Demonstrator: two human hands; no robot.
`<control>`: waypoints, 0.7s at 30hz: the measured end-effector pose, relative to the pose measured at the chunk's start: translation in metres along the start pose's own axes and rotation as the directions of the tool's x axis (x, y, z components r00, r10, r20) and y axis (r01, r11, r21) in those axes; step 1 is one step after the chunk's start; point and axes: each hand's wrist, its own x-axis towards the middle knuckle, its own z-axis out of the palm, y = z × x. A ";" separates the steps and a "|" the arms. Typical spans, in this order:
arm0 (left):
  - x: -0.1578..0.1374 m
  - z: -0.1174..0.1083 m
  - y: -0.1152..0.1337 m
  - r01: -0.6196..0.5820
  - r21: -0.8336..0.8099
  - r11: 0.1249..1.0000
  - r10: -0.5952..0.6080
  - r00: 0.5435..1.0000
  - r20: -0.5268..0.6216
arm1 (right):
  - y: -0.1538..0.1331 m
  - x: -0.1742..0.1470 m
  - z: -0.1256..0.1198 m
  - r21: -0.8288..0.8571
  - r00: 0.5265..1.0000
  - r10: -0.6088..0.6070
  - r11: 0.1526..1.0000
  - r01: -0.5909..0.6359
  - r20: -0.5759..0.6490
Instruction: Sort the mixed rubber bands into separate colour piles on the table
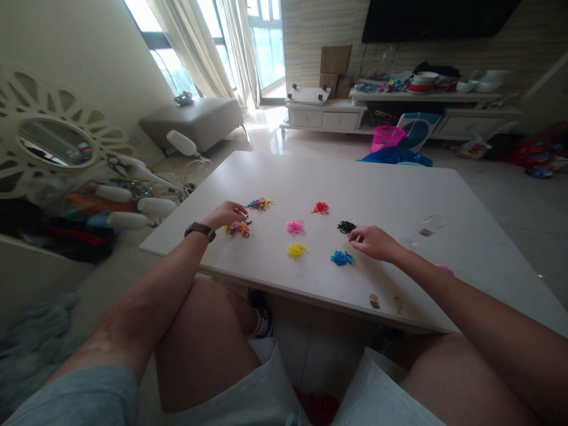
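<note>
Small rubber bands lie in loose piles on the white table (386, 183). My left hand (228, 214), a brown-strapped watch on its wrist, is between two multicoloured piles (260, 204) (238, 229); its fingers are bent together, with dark bits near the tips. My right hand (373, 241) is just beside the black pile (346, 227), above the blue pile (341, 258). Its fingers are curled to the thumb; anything pinched there is too small to make out. Single-colour piles in pink (295, 226), yellow (296, 251) and red (320, 207) lie between my hands.
A clear container (431, 225) lies on the table's right side. Two stickers, one a yellow cartoon figure (374, 301), are near the front edge. Beyond the table stand a pink basket (386, 137) and a white TV cabinet (326, 118). A lamp with white shades (155, 206) is at left.
</note>
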 end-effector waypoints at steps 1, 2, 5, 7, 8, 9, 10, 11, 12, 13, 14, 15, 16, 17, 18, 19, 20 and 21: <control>0.000 -0.001 -0.001 -0.001 0.020 1.000 0.002 1.000 -0.003 | 0.000 0.000 0.000 0.000 1.000 -0.003 1.000 0.003 0.000; 0.000 -0.001 -0.002 -0.003 0.039 0.999 0.003 1.000 0.001 | 0.001 0.000 0.001 -0.001 1.000 -0.005 1.000 0.005 0.001; 0.002 -0.003 -0.005 0.002 0.086 0.996 -0.004 1.000 0.022 | 0.001 0.000 0.002 -0.002 1.000 -0.008 1.000 0.008 0.003; 0.003 -0.002 -0.007 0.016 0.116 0.993 -0.020 0.999 0.036 | 0.001 0.000 0.002 -0.003 1.000 -0.009 1.000 0.009 0.006; 0.004 -0.002 -0.007 0.022 0.131 0.991 -0.028 0.999 0.045 | 0.001 0.000 0.002 -0.003 1.000 -0.010 1.000 0.010 0.007; 0.004 -0.001 -0.007 0.026 0.148 0.989 -0.034 0.998 0.052 | 0.000 0.000 0.002 -0.002 1.000 -0.011 1.000 0.012 0.008; 0.004 0.000 -0.006 0.026 0.168 0.985 -0.036 0.998 0.055 | -0.001 0.000 0.001 -0.002 1.000 -0.012 1.000 0.012 0.010; 0.005 0.001 -0.005 0.026 0.189 0.982 -0.036 0.998 0.053 | -0.001 0.000 0.001 -0.003 1.000 -0.011 1.000 0.011 0.012; 0.005 0.001 -0.004 0.025 0.210 0.977 -0.036 0.998 0.047 | -0.002 0.000 0.000 -0.003 1.000 -0.010 1.000 0.010 0.014; 0.005 0.002 -0.003 0.027 0.226 0.974 -0.037 0.998 0.041 | -0.003 -0.001 0.000 -0.003 1.000 -0.008 1.000 0.008 0.016; 0.004 0.002 -0.001 0.029 0.237 0.971 -0.039 0.999 0.036 | -0.003 -0.001 -0.001 -0.004 1.000 -0.005 1.000 0.005 0.019; 0.004 0.002 0.000 0.031 0.238 0.971 -0.040 0.999 0.035 | -0.004 -0.001 -0.001 -0.005 1.000 -0.003 1.000 0.003 0.022; 0.004 0.002 0.001 0.030 0.232 0.972 -0.039 0.999 0.037 | -0.004 -0.001 -0.001 -0.007 1.000 0.000 1.000 0.001 0.024; 0.003 0.001 0.002 0.025 0.220 0.975 -0.035 0.999 0.040 | -0.005 -0.001 -0.002 -0.008 1.000 0.001 1.000 -0.001 0.026; 0.003 0.001 0.002 0.017 0.206 0.978 -0.026 0.999 0.044 | -0.005 -0.001 -0.002 -0.009 1.000 0.002 1.000 -0.002 0.027; 0.002 0.000 0.002 0.004 0.190 0.982 -0.013 0.999 0.049 | -0.005 -0.001 -0.002 -0.009 1.000 0.003 1.000 -0.003 0.028; 0.002 0.000 0.003 -0.011 0.169 0.986 0.001 0.998 0.056 | -0.005 -0.001 -0.001 -0.007 1.000 0.002 1.000 -0.002 0.028; 0.001 0.000 0.003 -0.025 0.144 0.989 0.015 0.997 0.069 | -0.005 -0.001 -0.001 -0.006 1.000 0.001 1.000 -0.001 0.028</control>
